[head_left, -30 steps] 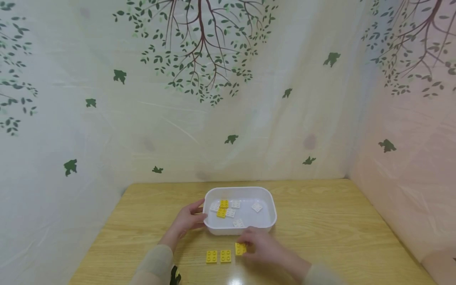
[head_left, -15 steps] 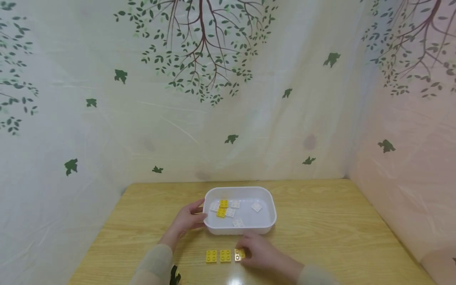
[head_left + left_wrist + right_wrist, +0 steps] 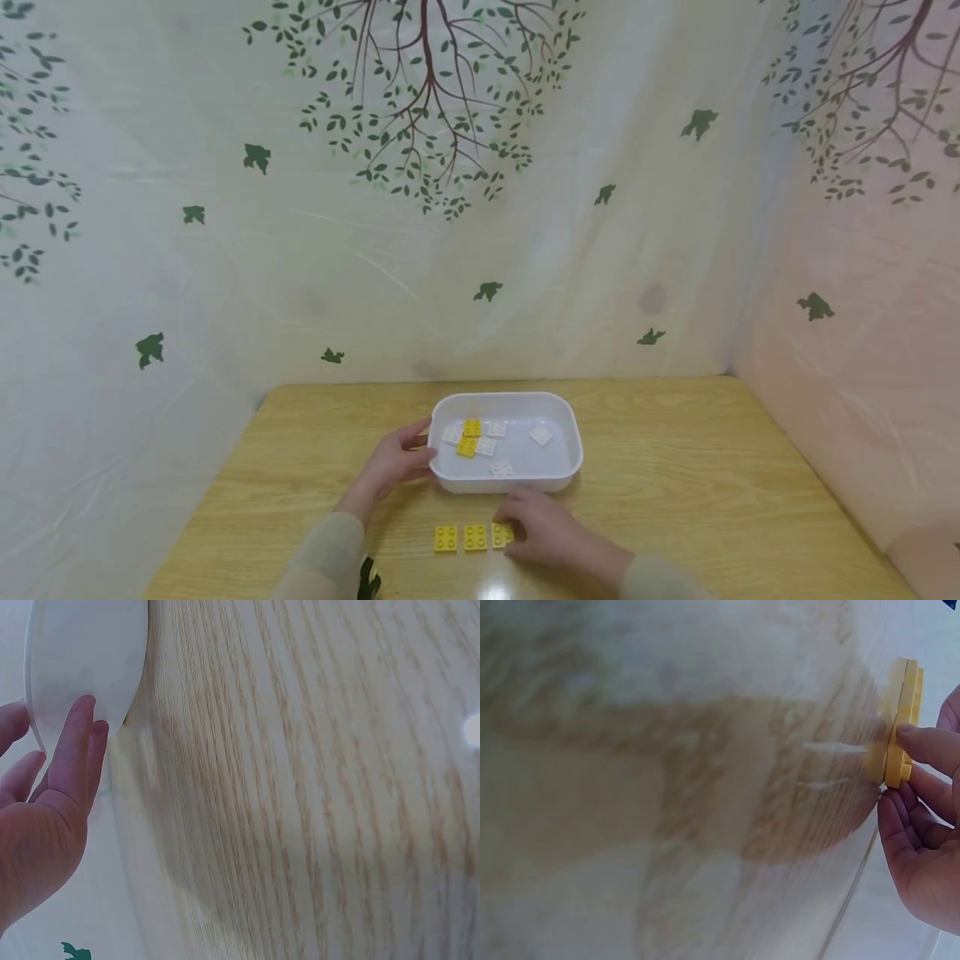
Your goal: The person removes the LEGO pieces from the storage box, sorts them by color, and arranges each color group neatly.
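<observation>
In the head view my left hand (image 3: 399, 457) holds the left end of a white plastic tray (image 3: 510, 485). The left wrist view has fingers (image 3: 73, 746) stretched along the tray's outer wall (image 3: 90, 652), others at its rim. In front of the tray my right hand (image 3: 547, 527) pinches a yellow toy building brick (image 3: 501, 536), partly covered by the fingers. Seen from the right wrist, thumb and fingers are at the edges of that brick (image 3: 904, 724), which is low over the table. Left of it lie two more yellow bricks, one nearer (image 3: 476, 538) and one farther (image 3: 446, 538).
Inside the tray are two yellow bricks (image 3: 467, 447) and several white bricks (image 3: 542, 435). Everything stands on a wood-grain table (image 3: 675, 467). Behind it hangs a pale curtain (image 3: 570, 275) with tree and leaf prints. A dark object (image 3: 368, 579) shows beside the left sleeve.
The right hand has brought its yellow brick down toward me and slightly left, into line with the other two. The left hand and tray have stayed put.
</observation>
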A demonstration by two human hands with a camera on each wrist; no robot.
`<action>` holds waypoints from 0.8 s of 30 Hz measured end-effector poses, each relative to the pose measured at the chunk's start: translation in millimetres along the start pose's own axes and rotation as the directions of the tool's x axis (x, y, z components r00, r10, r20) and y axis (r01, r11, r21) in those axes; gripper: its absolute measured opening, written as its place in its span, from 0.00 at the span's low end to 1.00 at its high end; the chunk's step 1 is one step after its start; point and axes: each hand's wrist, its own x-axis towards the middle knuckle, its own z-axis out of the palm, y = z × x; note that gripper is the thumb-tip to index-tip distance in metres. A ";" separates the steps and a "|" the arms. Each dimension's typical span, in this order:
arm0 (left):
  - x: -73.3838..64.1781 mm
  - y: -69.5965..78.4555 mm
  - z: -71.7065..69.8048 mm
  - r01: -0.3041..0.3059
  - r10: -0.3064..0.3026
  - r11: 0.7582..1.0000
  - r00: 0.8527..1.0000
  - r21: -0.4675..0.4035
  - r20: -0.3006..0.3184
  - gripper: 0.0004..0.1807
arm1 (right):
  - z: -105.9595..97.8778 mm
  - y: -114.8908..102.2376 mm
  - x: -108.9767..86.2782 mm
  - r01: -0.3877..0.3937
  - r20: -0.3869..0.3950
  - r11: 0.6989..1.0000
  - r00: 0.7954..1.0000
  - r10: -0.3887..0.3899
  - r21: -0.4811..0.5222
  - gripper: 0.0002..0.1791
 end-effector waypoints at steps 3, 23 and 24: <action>-0.4 -0.6 0.3 0.001 -0.001 1.000 1.000 0.002 -0.001 0.35 | -1.0 -0.3 -0.6 -0.001 0.011 1.000 1.000 0.001 -0.001 0.19; -3.9 -0.8 3.6 0.000 0.000 1.000 1.000 0.000 -0.016 0.34 | -26.4 -6.9 -1.7 0.005 -0.003 0.984 1.000 -0.004 0.179 0.17; -3.6 -1.1 3.5 0.000 0.000 1.000 1.000 -0.002 -0.015 0.34 | -26.6 -7.1 -1.4 0.008 -0.012 0.982 1.000 -0.006 0.189 0.17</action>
